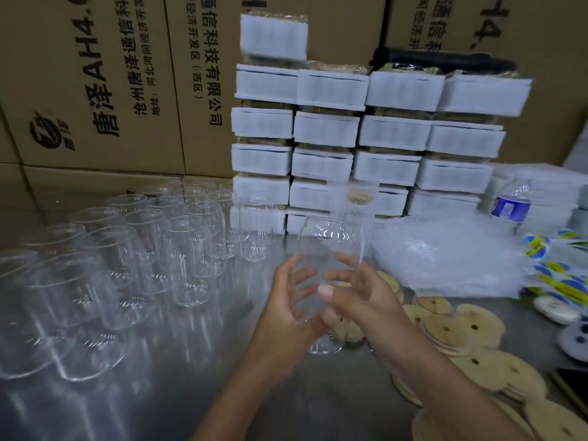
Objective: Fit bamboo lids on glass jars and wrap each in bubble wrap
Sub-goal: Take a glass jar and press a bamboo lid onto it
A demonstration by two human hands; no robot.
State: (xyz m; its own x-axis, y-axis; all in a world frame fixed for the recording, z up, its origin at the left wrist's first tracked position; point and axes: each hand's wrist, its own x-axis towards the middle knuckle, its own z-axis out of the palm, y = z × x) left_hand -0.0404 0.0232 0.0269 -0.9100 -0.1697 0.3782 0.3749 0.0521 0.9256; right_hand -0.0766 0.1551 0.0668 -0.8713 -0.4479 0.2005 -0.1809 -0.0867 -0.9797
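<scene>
A clear glass jar is held above the metal table, tilted away from me. My left hand cups its left side with curled fingers. On the other side my right hand grips it, the thumb pressed against the glass. No lid sits on this jar. Several empty glass jars stand in rows on the left. Round bamboo lids with small holes lie scattered at the right. A heap of bubble wrap lies behind the lids.
White wrapped packages are stacked against cardboard boxes at the back. A water bottle, a pile of white sheets and blue-yellow tape rolls sit at the far right. A dark phone lies at the right edge.
</scene>
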